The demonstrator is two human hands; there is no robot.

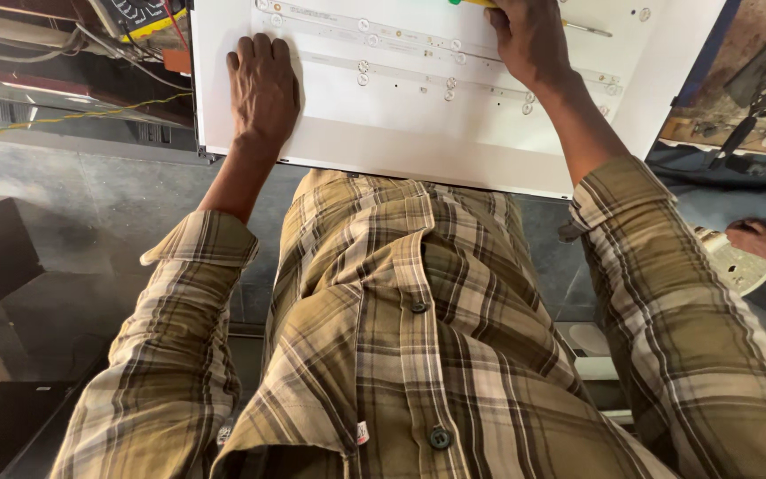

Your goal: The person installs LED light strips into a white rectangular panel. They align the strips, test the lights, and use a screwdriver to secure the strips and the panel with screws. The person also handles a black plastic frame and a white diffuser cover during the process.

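White panel (418,142) on bench: left hand (263,89) flat, fingers together; right hand (532,40) grips screwdriver (578,28) over strips (418,84).

Bright, even light fills the frame; the flat white rectangular panel (418,133) at upper centre nearly glares. Soft shadows fall beneath it. Edges bend slightly; focus is sharp.

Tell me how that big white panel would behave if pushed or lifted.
The white panel looks thin and broad, so probably light but prone to flex. It overhangs the bench edge, so it may tip. The left hand lies flat on it, likely steadying it.
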